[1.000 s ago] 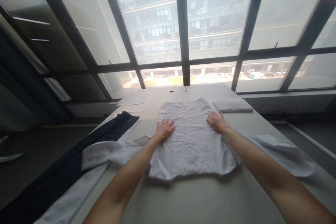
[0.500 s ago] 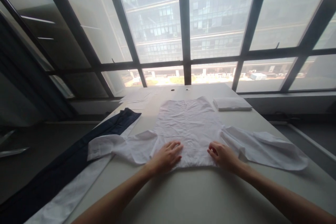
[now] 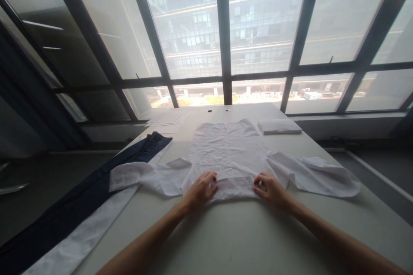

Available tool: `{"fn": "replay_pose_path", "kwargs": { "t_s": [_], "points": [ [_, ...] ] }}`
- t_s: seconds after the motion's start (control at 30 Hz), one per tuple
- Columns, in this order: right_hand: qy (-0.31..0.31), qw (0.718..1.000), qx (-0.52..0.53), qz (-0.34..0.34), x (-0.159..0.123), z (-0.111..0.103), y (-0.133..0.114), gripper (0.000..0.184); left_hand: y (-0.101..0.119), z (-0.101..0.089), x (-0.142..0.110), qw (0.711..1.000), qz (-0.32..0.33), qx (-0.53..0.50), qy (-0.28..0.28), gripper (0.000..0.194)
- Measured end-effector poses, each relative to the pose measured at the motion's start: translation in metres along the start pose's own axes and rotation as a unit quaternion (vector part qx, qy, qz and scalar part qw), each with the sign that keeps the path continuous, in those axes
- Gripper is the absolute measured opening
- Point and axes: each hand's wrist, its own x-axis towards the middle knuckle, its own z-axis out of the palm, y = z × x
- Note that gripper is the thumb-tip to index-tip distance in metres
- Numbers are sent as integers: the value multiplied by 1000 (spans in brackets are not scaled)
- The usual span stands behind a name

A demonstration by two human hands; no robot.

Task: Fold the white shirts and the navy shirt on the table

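A white long-sleeved shirt (image 3: pixel 230 150) lies spread over the table, its sleeves out to both sides. At its near edge a flat strip of cloth, which looks like the collar (image 3: pixel 235 185), runs between my hands. My left hand (image 3: pixel 202 188) pinches the shirt at the left end of this strip, fingers curled. At the right end, my right hand (image 3: pixel 270 188) has thumb and forefinger closed on the cloth. The left sleeve reaches across dark navy trousers (image 3: pixel 106 180), which lie slantwise along the left side.
The white table (image 3: pixel 245 240) stretches towards large framed windows. A folded white cloth stack (image 3: pixel 279 126) sits at the back right, and loose white sheets (image 3: pixel 164 121) lie at the back left. Beneath the trousers is another white cloth (image 3: pixel 85 240).
Both hands have come back from the shirt's middle to its near edge and closed on the cloth there. The collar-like strip now shows between them, and the near edge is drawn narrower.
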Motion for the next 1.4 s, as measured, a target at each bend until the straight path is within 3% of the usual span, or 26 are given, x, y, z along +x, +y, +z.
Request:
{"fn": "replay_pose_path", "kwargs": {
  "t_s": [0.2,0.37,0.43,0.53,0.6,0.67,0.73,0.8,0.87,0.9,0.97,1.03,1.13,1.4],
  "points": [
    [40,997,48,-40,-6,3,0,6,15,-8,-2,991,-11,-130,15,5],
    [58,991,94,-76,-15,-6,-8,10,32,-25,-3,934,0,-350,-71,29],
    [26,985,147,-86,-19,-11,-12,16,38,-31,-3,907,13,-407,-109,37],
    [-80,970,222,-64,-23,-14,-15,27,49,-36,-6,873,2,-445,-198,51],
    [-102,969,218,-54,-23,-12,-14,35,56,-37,-7,866,4,-423,-267,54],
    [-52,981,175,-65,-20,-8,-13,40,62,-36,-7,882,32,-375,-283,52],
    [22,989,124,-82,-16,-4,-12,37,64,-32,-5,919,57,-323,-219,46],
    [62,990,72,-101,-11,-1,-13,28,60,-26,-2,959,60,-258,-98,37],
    [47,991,20,-122,-8,0,-16,28,50,-17,1,986,51,-159,2,29],
    [22,991,-7,-131,-7,0,-17,34,44,-13,1,994,49,-100,21,29],
    [-43,987,-57,-142,-7,0,-18,50,31,-4,1,998,53,14,-18,41],
    [-111,978,-94,-146,-9,0,-17,61,21,2,-2,987,63,104,-102,55],
    [-176,968,-116,-139,-11,-2,-15,68,15,4,-5,967,77,167,-179,64],
    [-212,964,-108,-115,-15,-9,-22,69,18,-1,-8,957,84,186,-205,70]
  ]
}}
